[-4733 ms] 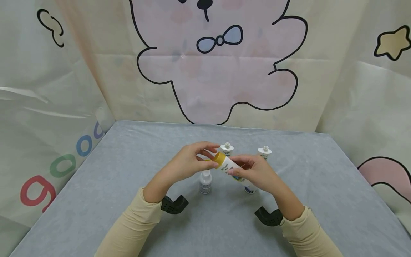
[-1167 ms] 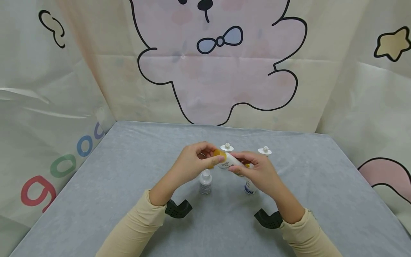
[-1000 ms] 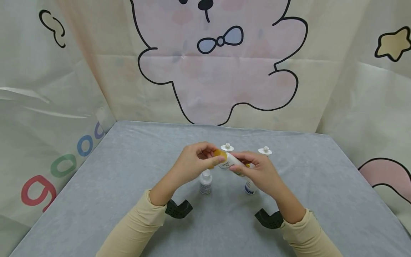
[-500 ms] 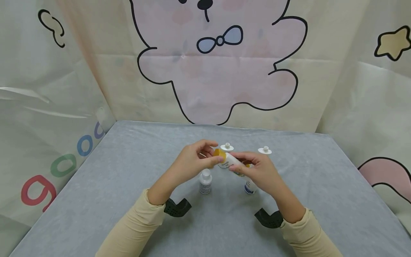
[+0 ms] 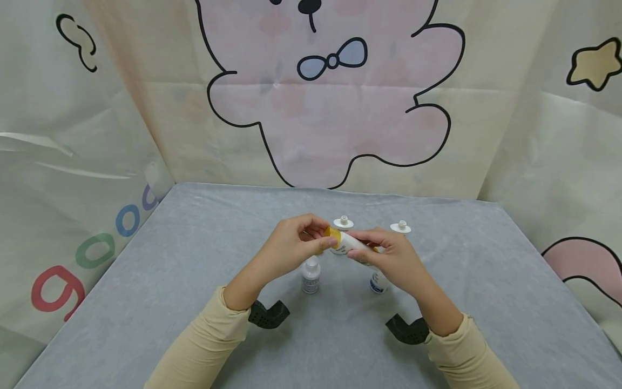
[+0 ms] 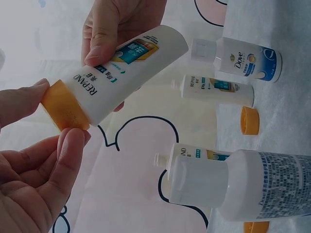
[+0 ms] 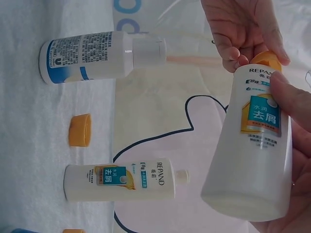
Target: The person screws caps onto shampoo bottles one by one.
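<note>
A white Repand shampoo bottle (image 5: 351, 244) with an orange flip cap (image 6: 65, 107) is held in the air, tilted, cap end toward my left hand. My left hand (image 5: 296, 240) pinches the cap between thumb and fingers, as the left wrist view shows. My right hand (image 5: 389, 256) grips the bottle's body, its thumb (image 7: 294, 99) lying near the shoulder. In the right wrist view the label faces the camera and the bottle's base points down. The cap is still against the bottle; whether it is loosened I cannot tell.
Two uncapped Repand bottles (image 5: 343, 222) (image 5: 400, 227) stand behind the hands. Nearer stand two white Dove-type bottles (image 5: 311, 275) (image 5: 378, 282). Orange caps (image 6: 250, 120) (image 7: 80, 130) lie on the grey cloth (image 5: 311, 346). Printed curtains (image 5: 160, 135) enclose the table's back and sides.
My left fingers, lifted off the cap half a second ago, have come back down and pinch it. Its lettering has turned slightly. The right hand stays nearly where it was.
</note>
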Available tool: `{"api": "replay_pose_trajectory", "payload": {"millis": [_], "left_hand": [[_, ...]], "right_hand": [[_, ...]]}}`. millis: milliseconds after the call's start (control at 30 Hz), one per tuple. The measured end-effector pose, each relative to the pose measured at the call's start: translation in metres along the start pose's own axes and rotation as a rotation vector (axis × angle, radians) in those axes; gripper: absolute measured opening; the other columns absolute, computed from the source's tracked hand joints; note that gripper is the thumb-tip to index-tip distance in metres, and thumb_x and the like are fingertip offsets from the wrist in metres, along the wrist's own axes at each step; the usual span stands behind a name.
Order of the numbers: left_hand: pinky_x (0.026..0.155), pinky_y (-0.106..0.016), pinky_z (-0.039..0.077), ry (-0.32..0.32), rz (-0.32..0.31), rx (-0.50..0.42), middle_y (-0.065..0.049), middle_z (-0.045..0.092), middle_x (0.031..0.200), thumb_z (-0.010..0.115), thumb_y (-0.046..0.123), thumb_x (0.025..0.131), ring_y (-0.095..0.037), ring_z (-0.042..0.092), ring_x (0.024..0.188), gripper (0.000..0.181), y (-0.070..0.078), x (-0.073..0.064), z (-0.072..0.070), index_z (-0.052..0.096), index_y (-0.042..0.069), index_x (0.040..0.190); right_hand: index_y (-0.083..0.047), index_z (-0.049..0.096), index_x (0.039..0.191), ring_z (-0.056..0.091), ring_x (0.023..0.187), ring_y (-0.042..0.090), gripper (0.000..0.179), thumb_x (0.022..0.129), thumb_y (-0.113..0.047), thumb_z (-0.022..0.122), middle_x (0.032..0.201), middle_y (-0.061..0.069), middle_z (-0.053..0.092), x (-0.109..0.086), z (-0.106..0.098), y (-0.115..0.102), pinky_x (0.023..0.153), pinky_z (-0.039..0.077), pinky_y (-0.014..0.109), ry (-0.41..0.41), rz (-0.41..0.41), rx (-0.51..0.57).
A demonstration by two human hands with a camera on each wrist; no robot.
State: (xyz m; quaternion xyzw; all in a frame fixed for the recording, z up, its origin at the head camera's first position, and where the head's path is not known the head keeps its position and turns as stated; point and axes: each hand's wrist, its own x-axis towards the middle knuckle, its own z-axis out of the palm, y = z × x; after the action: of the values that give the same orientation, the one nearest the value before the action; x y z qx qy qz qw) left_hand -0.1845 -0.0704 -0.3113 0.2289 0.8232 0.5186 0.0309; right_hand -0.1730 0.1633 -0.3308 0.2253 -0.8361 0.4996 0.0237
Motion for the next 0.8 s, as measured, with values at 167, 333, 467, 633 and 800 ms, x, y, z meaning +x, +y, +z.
{"api": "replay_pose_trajectory", "payload": {"millis": [167, 333, 467, 633, 800], "left_hand": [[0.077, -0.026, 0.056, -0.005, 0.008, 0.006, -0.005, 0.069, 0.095, 0.074, 0.021, 0.091, -0.013, 0.063, 0.082, 0.028, -0.0006, 0.0002, 0.0004, 0.069, 0.005, 0.113], [0.080, -0.026, 0.056, -0.004, 0.041, 0.025, -0.005, 0.070, 0.097, 0.074, 0.018, 0.091, -0.012, 0.063, 0.085, 0.028, -0.0017, 0.0004, 0.0008, 0.068, 0.004, 0.114], [0.086, -0.027, 0.056, -0.007, 0.081, 0.036, -0.005, 0.070, 0.100, 0.074, 0.017, 0.091, -0.012, 0.062, 0.088, 0.028, -0.0025, 0.0007, 0.0012, 0.068, 0.003, 0.115], [0.091, -0.028, 0.055, -0.008, 0.100, 0.016, -0.007, 0.069, 0.105, 0.073, 0.017, 0.092, -0.015, 0.062, 0.094, 0.035, -0.0025, 0.0014, 0.0015, 0.064, 0.003, 0.123], [0.096, -0.035, 0.054, -0.024, 0.080, 0.020, -0.008, 0.065, 0.115, 0.069, 0.018, 0.094, -0.018, 0.062, 0.101, 0.042, -0.0010, 0.0020, 0.0020, 0.058, 0.003, 0.131]], "right_hand": [[-0.005, 0.073, 0.118, 0.056, 0.081, 0.011, 0.031, 0.088, -0.013, 0.075, 0.107, 0.010, 0.069, 0.0001, -0.0005, 0.0007, 0.063, 0.050, 0.023, -0.002, 0.006, -0.001], [-0.005, 0.072, 0.118, 0.057, 0.084, 0.010, 0.031, 0.089, -0.015, 0.074, 0.108, 0.010, 0.069, 0.0015, -0.0012, 0.0036, 0.065, 0.051, 0.023, -0.026, 0.017, 0.019], [-0.004, 0.071, 0.119, 0.060, 0.082, 0.009, 0.031, 0.091, -0.014, 0.073, 0.106, 0.009, 0.069, 0.0028, -0.0033, 0.0072, 0.065, 0.052, 0.024, -0.060, 0.027, 0.045], [-0.002, 0.070, 0.121, 0.064, 0.080, 0.010, 0.034, 0.090, -0.015, 0.073, 0.109, 0.013, 0.071, 0.0036, -0.0036, 0.0075, 0.067, 0.054, 0.024, -0.057, 0.070, 0.078], [-0.002, 0.070, 0.120, 0.066, 0.080, 0.011, 0.035, 0.088, -0.015, 0.076, 0.113, 0.016, 0.070, 0.0030, -0.0014, 0.0034, 0.068, 0.056, 0.025, -0.022, 0.074, 0.072]]}}
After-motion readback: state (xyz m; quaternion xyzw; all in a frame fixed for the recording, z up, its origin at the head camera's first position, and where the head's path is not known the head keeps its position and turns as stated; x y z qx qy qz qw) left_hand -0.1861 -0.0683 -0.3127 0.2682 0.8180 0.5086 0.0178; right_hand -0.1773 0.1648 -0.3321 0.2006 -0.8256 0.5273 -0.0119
